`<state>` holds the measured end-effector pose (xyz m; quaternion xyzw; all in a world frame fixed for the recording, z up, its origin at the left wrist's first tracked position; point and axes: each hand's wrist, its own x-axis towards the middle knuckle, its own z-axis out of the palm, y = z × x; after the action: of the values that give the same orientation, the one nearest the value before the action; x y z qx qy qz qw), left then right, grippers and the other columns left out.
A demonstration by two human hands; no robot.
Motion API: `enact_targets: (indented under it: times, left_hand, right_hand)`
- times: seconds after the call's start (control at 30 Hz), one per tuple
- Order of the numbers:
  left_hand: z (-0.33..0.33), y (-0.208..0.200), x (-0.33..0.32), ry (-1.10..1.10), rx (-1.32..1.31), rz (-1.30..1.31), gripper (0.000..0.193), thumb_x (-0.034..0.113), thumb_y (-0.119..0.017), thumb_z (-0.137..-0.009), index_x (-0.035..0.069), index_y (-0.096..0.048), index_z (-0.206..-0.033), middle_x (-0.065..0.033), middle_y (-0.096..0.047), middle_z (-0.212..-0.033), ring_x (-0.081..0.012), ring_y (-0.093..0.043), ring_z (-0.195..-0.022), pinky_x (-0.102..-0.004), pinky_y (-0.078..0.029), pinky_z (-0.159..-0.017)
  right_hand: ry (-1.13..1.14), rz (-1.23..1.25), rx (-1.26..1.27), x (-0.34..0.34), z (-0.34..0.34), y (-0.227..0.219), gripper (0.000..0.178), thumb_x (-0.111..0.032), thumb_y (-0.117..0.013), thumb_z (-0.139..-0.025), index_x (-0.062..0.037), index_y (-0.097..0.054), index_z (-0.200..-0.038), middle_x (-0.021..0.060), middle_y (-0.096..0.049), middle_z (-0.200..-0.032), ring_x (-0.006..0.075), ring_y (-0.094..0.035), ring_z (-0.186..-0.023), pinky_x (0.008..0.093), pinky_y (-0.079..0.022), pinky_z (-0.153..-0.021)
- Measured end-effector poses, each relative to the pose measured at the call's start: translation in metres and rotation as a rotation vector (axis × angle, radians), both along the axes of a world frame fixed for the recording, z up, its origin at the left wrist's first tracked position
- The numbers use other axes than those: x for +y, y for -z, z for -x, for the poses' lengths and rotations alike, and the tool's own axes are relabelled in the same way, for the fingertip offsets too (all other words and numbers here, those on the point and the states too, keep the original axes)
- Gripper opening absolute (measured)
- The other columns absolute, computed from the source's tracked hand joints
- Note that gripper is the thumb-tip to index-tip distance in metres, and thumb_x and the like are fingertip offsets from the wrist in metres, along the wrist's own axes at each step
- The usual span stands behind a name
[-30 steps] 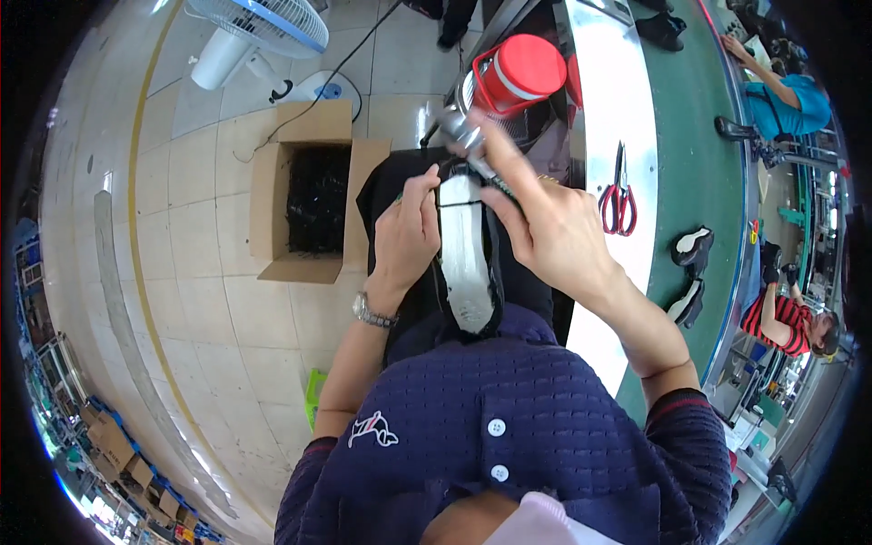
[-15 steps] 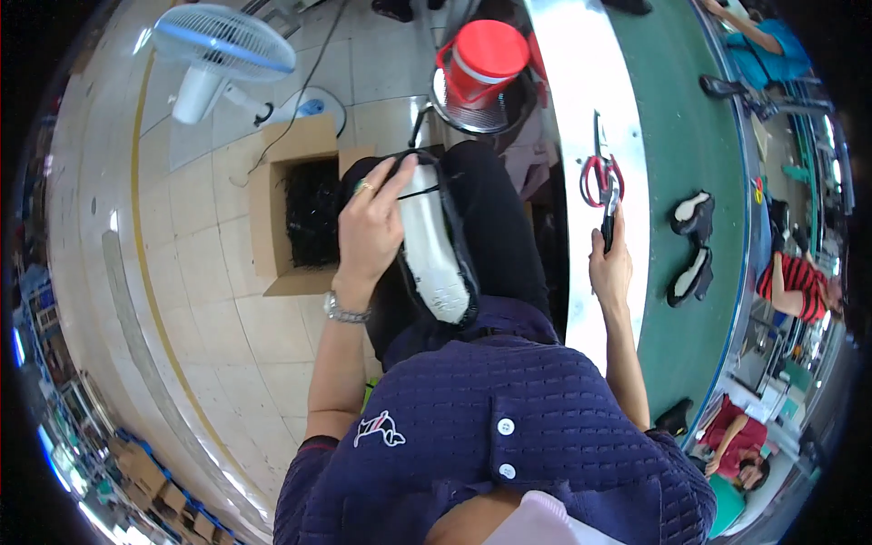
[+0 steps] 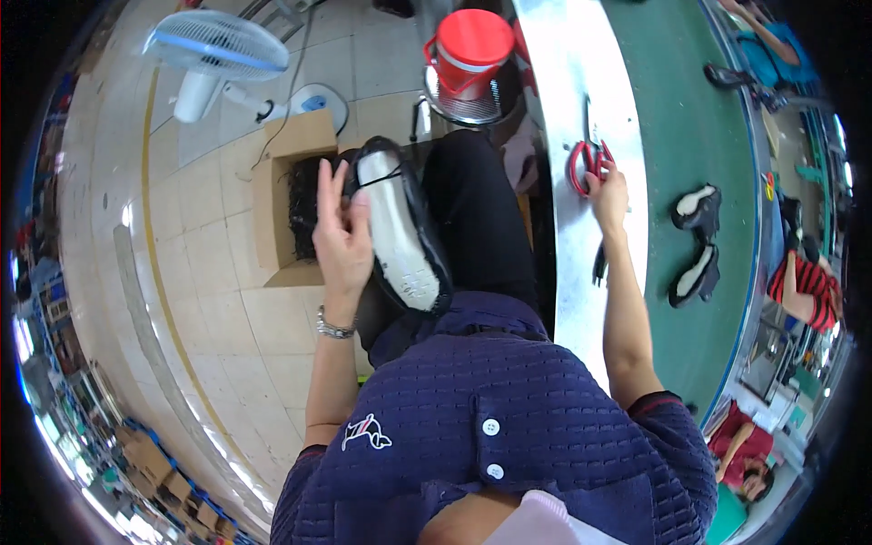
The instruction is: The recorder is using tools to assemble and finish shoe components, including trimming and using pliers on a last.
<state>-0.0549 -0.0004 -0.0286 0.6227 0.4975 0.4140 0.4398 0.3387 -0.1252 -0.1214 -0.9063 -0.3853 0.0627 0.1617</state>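
A: Nearest entry?
B: Shoe (image 3: 392, 232), one, dark upper, pale sole facing up; slanted across black trousers (image 3: 481, 218), centre of frame.

A: Hands?
B: Left hand (image 3: 342, 243): at the shoe's left edge, fingers spread wide, gripping nothing visible; thumb seemingly against the shoe, contact unconfirmed. Right hand (image 3: 610, 198): right of centre, fingers narrowed at the handles of red-handled scissors (image 3: 592, 150); whether the grip is firm, cannot tell.

A: Also on that pale bench (image 3: 572, 282)?
B: Dark-handled tool (image 3: 599, 263), one, partly behind the right forearm.

A: Stage in hand?
B: By judgement, getting hold of the scissors. Next move calls for fingers seated in the loops and a steady shoe.

A: Farther out?
B: Cardboard box (image 3: 266, 222), dark scraps inside, left of centre. Two dark shoes (image 3: 698, 211), pale-soled, on the green surface (image 3: 672, 136), right. Red-lidded jug (image 3: 475, 38), top centre. Fan (image 3: 218, 44), upper left. Co-worker in stripes (image 3: 801, 292), right edge.
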Motion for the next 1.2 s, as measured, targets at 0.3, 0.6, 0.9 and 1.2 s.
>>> enact_targets:
  times: [0.3,0.6,0.9,1.2]
  left_hand:
    - [0.001,0.016,-0.053,-0.014,0.039,0.310,0.059,0.043,-0.044,-0.099,-0.006,-0.043,-0.132,-0.0269,-0.061,-0.114,-0.0338,-0.062,-0.104,-0.0371,-0.046,-0.090]
    - [-0.006,0.016,-0.059,-0.048,0.093,0.282,0.059,0.041,-0.037,-0.101,-0.007,-0.041,-0.135,-0.0317,-0.056,-0.120,-0.0437,-0.058,-0.109,-0.0421,-0.046,-0.090]
    - [-0.005,0.013,-0.043,-0.051,0.130,0.034,0.054,0.028,-0.049,-0.096,-0.005,-0.040,-0.137,-0.0310,-0.047,-0.133,-0.0421,-0.050,-0.120,-0.0409,-0.041,-0.099]
    - [-0.026,0.004,0.019,0.021,0.548,-0.656,0.026,0.016,-0.071,-0.079,-0.001,-0.068,-0.098,-0.0103,-0.056,-0.129,-0.0325,-0.043,-0.128,-0.0444,-0.033,-0.107]
  right_hand:
    - [-0.183,0.028,1.424,-0.011,0.130,-0.138,0.055,-0.036,-0.079,-0.074,-0.0022,-0.059,-0.112,-0.0014,-0.053,-0.081,0.0087,-0.052,-0.067,0.0217,-0.040,-0.059]
    - [-0.349,0.250,1.643,0.011,0.203,-0.167,0.062,-0.061,-0.053,-0.089,-0.0025,-0.060,-0.109,-0.0034,-0.046,-0.073,0.0044,-0.044,-0.055,0.0196,-0.035,-0.050]
    - [-0.327,0.372,1.185,0.027,0.225,-0.171,0.051,-0.053,-0.052,-0.094,-0.0064,-0.054,-0.073,-0.0014,-0.047,-0.055,0.0072,-0.047,-0.045,0.0224,-0.040,-0.044]
    - [-0.070,-0.001,0.698,-0.008,0.116,-0.125,0.037,-0.038,-0.070,-0.087,-0.0006,-0.066,-0.088,0.0020,-0.060,-0.068,0.0110,-0.053,-0.060,0.0259,-0.040,-0.054]
